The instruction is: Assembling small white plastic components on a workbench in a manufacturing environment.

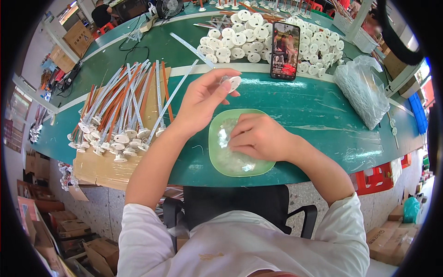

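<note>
My left hand [203, 99] is raised over the table, its thumb and fingers pinching a white round disc [234, 84] with a clear part on its near side. To its right and nearer me stands a light green bowl [212, 147] holding a heap of small clear pieces [229, 161]. My right hand [260, 138] reaches into that bowl with curled fingers. Its fingertips are down among the clear pieces, and what they grip cannot be made out.
Orange and silver strips with white round bases [121, 138] lie on cardboard [99, 168] at left. White discs [249, 37] are piled at the back, behind a propped phone [284, 51]. A clear plastic bag [362, 90] lies at right. A person [100, 15] sits far left.
</note>
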Motion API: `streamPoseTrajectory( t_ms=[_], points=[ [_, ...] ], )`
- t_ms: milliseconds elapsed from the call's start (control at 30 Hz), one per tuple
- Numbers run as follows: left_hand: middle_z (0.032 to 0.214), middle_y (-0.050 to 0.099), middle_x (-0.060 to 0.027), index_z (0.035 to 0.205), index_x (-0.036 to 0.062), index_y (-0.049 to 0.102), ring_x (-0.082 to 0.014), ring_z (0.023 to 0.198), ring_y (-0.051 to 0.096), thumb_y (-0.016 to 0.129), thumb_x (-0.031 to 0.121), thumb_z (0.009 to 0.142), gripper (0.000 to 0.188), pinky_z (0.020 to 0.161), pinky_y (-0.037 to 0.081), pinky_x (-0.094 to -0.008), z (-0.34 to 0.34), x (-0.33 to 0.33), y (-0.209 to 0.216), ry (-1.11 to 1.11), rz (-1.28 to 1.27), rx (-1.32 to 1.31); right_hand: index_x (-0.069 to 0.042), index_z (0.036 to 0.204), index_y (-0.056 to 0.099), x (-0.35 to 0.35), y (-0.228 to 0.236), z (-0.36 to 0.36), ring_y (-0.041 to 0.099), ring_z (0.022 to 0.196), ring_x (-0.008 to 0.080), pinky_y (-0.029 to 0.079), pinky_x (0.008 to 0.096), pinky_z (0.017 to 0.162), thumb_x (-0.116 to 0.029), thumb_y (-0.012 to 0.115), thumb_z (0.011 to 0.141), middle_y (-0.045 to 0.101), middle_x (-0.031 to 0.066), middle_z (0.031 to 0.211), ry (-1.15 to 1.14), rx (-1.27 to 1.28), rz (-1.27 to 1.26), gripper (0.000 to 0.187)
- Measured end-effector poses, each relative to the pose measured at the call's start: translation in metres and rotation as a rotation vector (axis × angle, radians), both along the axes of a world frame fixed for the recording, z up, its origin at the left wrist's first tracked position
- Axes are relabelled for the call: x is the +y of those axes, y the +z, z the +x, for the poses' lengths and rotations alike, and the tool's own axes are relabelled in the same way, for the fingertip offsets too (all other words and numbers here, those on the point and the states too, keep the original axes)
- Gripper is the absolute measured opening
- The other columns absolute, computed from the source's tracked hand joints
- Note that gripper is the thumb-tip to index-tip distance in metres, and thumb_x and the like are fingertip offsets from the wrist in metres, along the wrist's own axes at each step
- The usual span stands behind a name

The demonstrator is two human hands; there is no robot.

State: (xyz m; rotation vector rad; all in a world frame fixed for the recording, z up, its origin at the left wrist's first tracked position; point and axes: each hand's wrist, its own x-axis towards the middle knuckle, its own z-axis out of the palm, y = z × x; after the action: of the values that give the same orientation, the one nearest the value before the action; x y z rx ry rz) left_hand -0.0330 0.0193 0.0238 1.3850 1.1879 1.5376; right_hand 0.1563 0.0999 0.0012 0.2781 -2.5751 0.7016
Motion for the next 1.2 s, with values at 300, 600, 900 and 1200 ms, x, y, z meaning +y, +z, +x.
streamPoseTrajectory(
  t_ms=[300,600,900,1200],
  points=[
    [0.112,0.068,-0.0032,0.123,0.0056,0.065,-0.0117,0.092,0.066,0.061,0.020,0.101,0.027,0.078,0.050,-0.0266,0.000,0.002,-0.005,-0.015,-0.004,0.082,-0.004,0.082,0.077,0.001,0.011,0.000,0.066,0.060,0.0166,0.052,0.0275,0.057,-0.008,0.081,0.078,0.073,0.0073,0.073,-0.282,-0.006,-0.344,0.006],
    [0.113,0.065,-0.0036,0.127,0.0049,0.063,-0.0131,0.095,0.066,0.061,0.019,0.102,0.029,0.083,0.052,-0.0285,0.005,0.000,-0.013,-0.034,-0.046,0.130,0.000,0.098,0.076,-0.002,0.018,0.000,0.074,0.076,0.0165,0.058,0.0280,0.070,0.000,0.071,0.085,0.075,0.0093,0.082,-0.305,-0.142,-0.411,0.014],
    [0.110,0.067,-0.0036,0.126,0.0047,0.064,-0.0121,0.094,0.066,0.061,0.017,0.101,0.028,0.084,0.053,-0.0286,0.005,0.000,-0.011,-0.015,-0.049,0.186,-0.001,0.088,0.077,-0.001,0.020,0.003,0.072,0.070,0.0121,0.059,0.0256,0.069,-0.002,0.078,0.080,0.075,0.0075,0.078,-0.324,-0.210,-0.462,0.008],
    [0.112,0.069,-0.0065,0.123,0.0028,0.064,-0.0157,0.091,0.072,0.062,0.014,0.099,0.026,0.078,0.055,-0.0284,0.008,0.001,-0.013,-0.008,-0.001,0.109,0.001,0.083,0.077,-0.001,0.017,0.002,0.070,0.066,0.0103,0.056,0.0236,0.062,-0.006,0.082,0.079,0.074,0.0082,0.075,-0.422,-0.115,-0.593,0.010]
  ],
)
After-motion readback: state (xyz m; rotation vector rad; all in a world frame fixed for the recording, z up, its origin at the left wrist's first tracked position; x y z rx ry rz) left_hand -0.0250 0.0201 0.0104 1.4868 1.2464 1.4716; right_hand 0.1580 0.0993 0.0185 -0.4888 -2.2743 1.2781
